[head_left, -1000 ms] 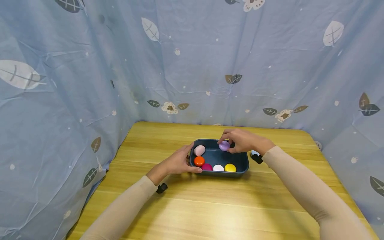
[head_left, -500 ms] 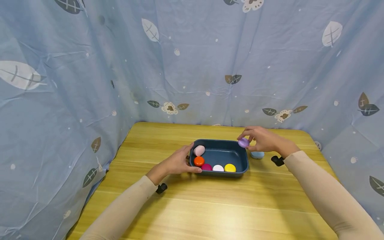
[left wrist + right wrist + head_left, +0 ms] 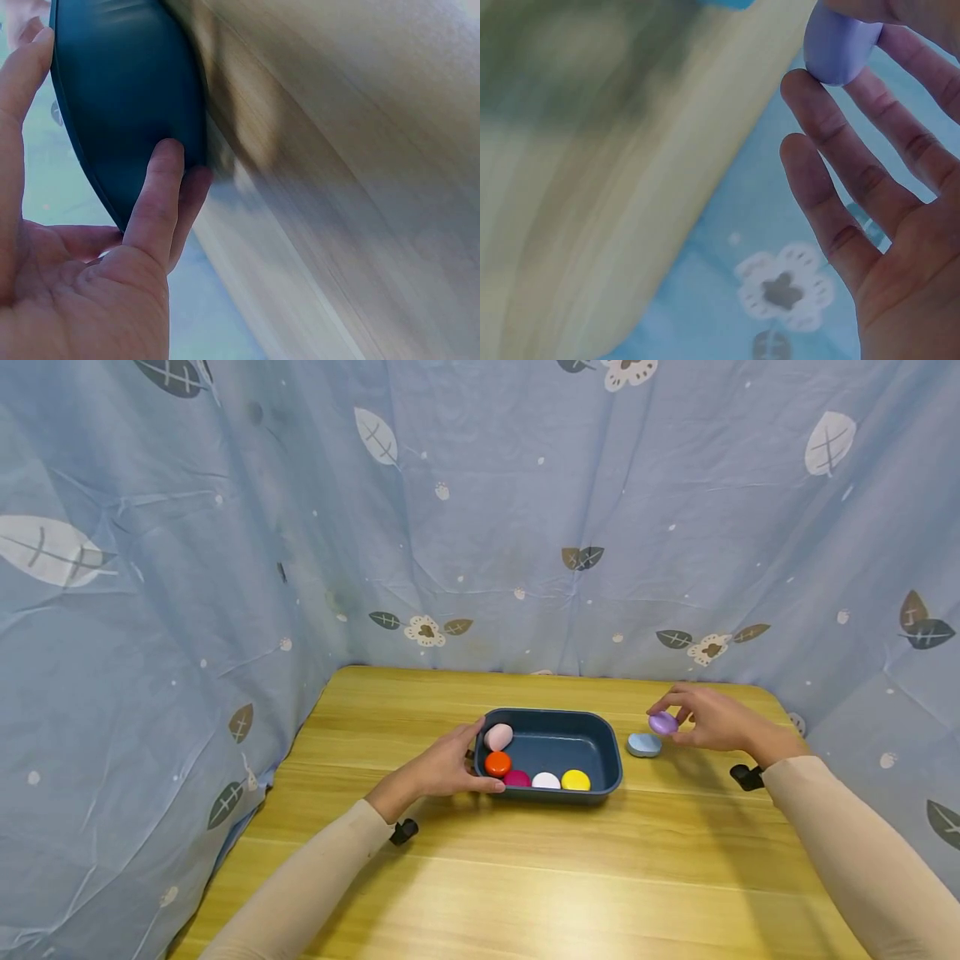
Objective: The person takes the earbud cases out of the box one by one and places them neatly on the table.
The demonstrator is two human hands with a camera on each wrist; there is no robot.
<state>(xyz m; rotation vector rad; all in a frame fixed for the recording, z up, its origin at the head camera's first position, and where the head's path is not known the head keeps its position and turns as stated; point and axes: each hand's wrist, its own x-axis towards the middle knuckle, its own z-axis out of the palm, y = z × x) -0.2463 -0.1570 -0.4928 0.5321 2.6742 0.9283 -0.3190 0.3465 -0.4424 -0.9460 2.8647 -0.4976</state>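
The right hand pinched a purple pebble-shaped piece between thumb and fingertips, held just above the worktop to the right of the tray, close beside and slightly over a pale blue piece that already lay on the wood. In the right wrist view the purple piece sat at the fingertips with the other fingers loosely spread below it. The left hand rested against the left end of the dark blue tray, thumb along the near rim and fingers at the far side, steadying it; the left wrist view showed the fingers pressed to the tray's wall.

As a judgement, the emptying looked early on: one piece lay outside, a second was out but not yet set down, and five were left inside, namely a pale pink piece, an orange piece, a magenta piece, a white piece and a yellow piece, all crowded along the tray's left and near sides.

The purple piece was small, smooth, rounded and flattish, uniformly lilac, with a faint sheen.
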